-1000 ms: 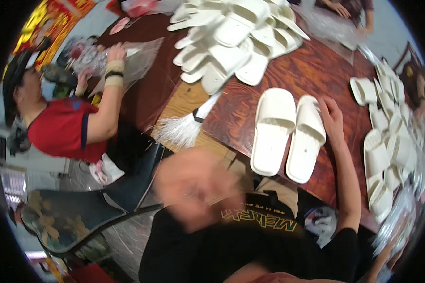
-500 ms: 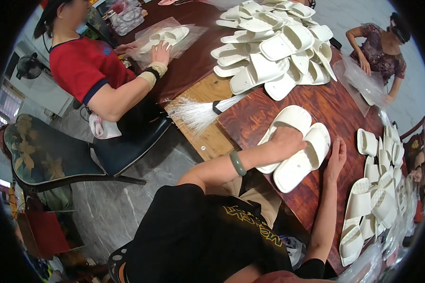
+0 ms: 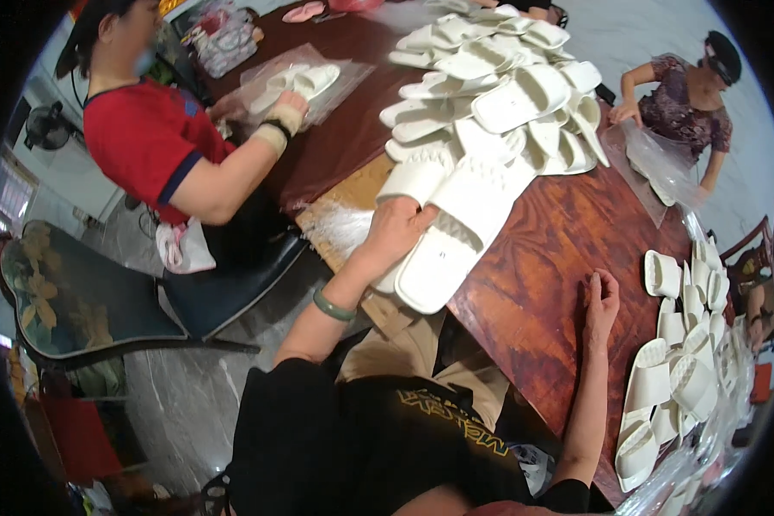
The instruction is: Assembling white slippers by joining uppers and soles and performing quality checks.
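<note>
My left hand [image 3: 393, 230], with a green bangle on its wrist, grips a pair of white slide slippers [image 3: 456, 199] where the two meet. The pair is held at the table's left edge, in front of a large heap of white slippers [image 3: 514, 96], and overlaps the heap in view. My right hand [image 3: 600, 301] is over the reddish-brown wooden table [image 3: 537, 267] with its fingers loosely bent and apart, holding nothing. Partly behind the held pair is a bundle of white strands [image 3: 342, 225].
More white slippers [image 3: 672, 378] lie along the table's right side beside clear plastic bags. At the left, a person in red [image 3: 150, 142] handles slippers on clear film. Another person [image 3: 684, 112] at the far right holds a plastic bag. A dark chair [image 3: 86, 288] stands left.
My left hand has lifted the slipper pair off the table and carried it left toward the heap. My right hand has shifted slightly nearer to me.
</note>
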A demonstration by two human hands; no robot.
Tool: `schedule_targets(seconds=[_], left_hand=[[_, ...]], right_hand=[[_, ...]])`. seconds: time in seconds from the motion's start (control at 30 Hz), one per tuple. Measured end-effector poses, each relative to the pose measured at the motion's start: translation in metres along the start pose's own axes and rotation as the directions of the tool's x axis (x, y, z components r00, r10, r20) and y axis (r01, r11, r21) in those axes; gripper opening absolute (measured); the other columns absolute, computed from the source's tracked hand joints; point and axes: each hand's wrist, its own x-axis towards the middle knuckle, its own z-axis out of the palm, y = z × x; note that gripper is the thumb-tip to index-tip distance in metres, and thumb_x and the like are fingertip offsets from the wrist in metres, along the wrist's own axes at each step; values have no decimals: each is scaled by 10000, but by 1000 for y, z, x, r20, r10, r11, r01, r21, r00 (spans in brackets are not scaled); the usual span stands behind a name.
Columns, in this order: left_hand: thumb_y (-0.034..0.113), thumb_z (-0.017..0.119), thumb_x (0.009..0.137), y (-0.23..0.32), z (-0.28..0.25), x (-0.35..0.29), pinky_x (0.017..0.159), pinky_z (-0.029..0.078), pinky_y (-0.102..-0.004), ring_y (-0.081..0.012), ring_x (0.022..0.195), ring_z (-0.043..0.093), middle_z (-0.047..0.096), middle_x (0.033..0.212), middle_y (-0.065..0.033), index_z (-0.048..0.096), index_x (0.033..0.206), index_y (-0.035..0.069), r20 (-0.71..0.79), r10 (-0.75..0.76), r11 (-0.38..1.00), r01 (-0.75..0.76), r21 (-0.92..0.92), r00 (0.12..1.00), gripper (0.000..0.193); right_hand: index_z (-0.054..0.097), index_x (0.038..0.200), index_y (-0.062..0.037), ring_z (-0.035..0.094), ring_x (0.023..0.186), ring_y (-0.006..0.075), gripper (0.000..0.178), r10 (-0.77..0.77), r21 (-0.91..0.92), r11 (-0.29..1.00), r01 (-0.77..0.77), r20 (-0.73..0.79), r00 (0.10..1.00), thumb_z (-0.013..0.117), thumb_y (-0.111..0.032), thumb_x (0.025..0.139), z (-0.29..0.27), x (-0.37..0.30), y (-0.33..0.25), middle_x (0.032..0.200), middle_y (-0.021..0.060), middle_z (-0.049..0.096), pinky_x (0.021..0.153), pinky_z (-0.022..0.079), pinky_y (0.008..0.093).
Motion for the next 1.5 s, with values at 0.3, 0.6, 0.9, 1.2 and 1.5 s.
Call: schedule_targets(seconds=[0.3,0.6,0.9,1.2,1.5], left_hand=[[139,500,902,-30,-25,39,867,426,-263,-106,1003,564,627,1063,-159,499,1232,-20,15,21,977,-18,-213,1000,366],[406,568,802,92,-1,261,757,480,-435,-364,800,636,645,823,-240,659,843,-45,57,224,973,-226,44,973,462],[374,613,796,59,86,324,818,471,-417,-337,934,612,656,966,-169,668,928,32,-46,91,952,-74,298,995,371],[357,613,731,69,72,337,806,482,-391,-331,897,624,661,916,-177,672,867,31,33,102,972,-106,210,994,358],[234,521,767,92,6,261,583,428,-323,-148,581,510,573,626,-56,616,777,-11,-49,226,966,-218,138,973,263]], right_hand=[[583,1005,-14,531,873,101,153,113,17,993,-114,38,993,571,-133,911,-2,3,2,956,28,570,790,424,230],[579,953,2,536,886,127,124,88,-91,992,-86,19,996,567,-110,900,-12,1,4,944,38,563,819,420,250],[602,882,-1,561,885,191,118,33,-186,982,-23,54,998,608,-116,859,0,5,-12,925,84,580,807,432,292],[603,854,6,569,845,207,137,-11,-225,974,20,42,999,605,-131,859,-3,6,-7,873,90,586,784,435,310],[597,859,11,568,847,201,177,-33,-226,973,52,83,996,609,-165,871,0,5,-9,893,104,590,772,441,302]])
